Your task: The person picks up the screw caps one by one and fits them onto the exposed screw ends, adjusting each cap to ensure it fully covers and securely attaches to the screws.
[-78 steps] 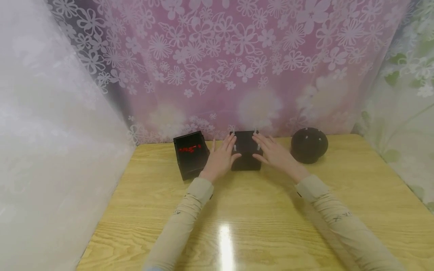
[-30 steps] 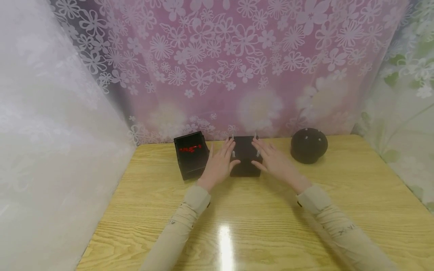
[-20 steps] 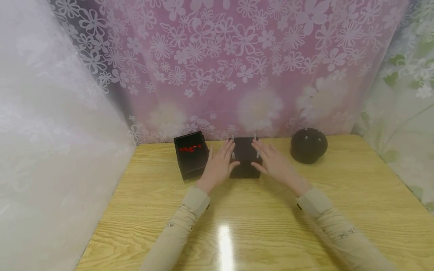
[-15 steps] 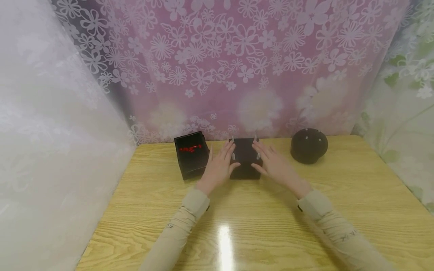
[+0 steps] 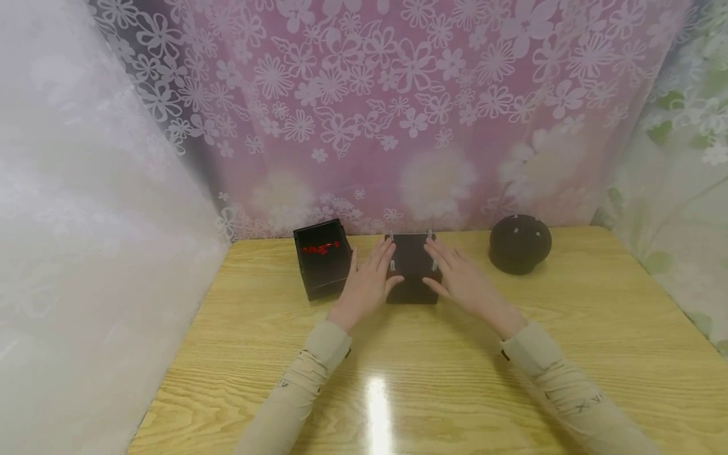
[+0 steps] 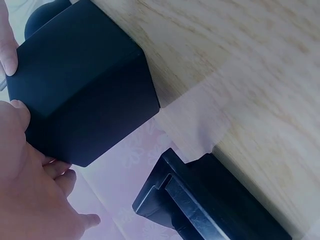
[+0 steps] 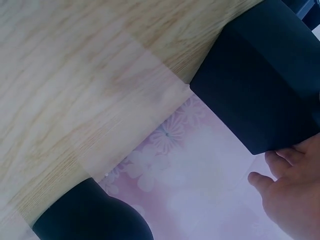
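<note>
At the back of the table stands a black box [image 5: 412,278] with several small, pale, upright pegs on its top. My left hand [image 5: 365,284] holds its left side, thumb toward the near part and fingers reaching to the far corner. On the opposite side my right hand [image 5: 463,278] holds it the same way. In the left wrist view the left fingers [image 6: 62,177] bend at the edge of the box [image 6: 85,85]. The right wrist view shows the right fingers [image 7: 280,162] against the lower edge of the box [image 7: 255,85].
Left of the box lies a black, tray-like case [image 5: 330,278] with small red marks inside. A round black object [image 5: 519,249] with small pegs on top stands to the right. A pink flowered curtain [image 5: 364,126] hangs behind the wooden table [image 5: 432,379].
Both hands and the black box have come a little toward the person, away from the curtain. The tray-like case and the round black object have stayed put.
</note>
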Available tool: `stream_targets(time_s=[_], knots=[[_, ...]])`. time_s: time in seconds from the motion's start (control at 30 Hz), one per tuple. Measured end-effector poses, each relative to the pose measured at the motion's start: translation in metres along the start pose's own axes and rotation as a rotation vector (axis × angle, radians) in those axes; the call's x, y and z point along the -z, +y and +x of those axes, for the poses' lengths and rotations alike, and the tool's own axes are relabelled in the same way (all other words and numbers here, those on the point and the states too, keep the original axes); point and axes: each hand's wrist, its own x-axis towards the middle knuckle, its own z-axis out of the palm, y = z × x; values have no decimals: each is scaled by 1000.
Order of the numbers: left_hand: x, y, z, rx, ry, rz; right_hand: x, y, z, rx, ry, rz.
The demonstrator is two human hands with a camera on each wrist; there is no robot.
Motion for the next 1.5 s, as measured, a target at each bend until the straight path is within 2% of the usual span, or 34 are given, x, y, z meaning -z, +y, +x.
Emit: stream_targets(time_s=[0.33, 0.67, 1.0, 1.5], knots=[[1, 1, -6, 2, 4, -39, -1, -4, -3, 13, 14, -9], [1, 2, -12, -6, 9, -9, -2, -7, -7, 29, 47, -7], [7, 7, -20, 5, 3, 21, 0, -12, -12, 16, 20, -14], [2, 9, -30, 2, 12, -1, 5, -21, -18, 25, -6, -45]])
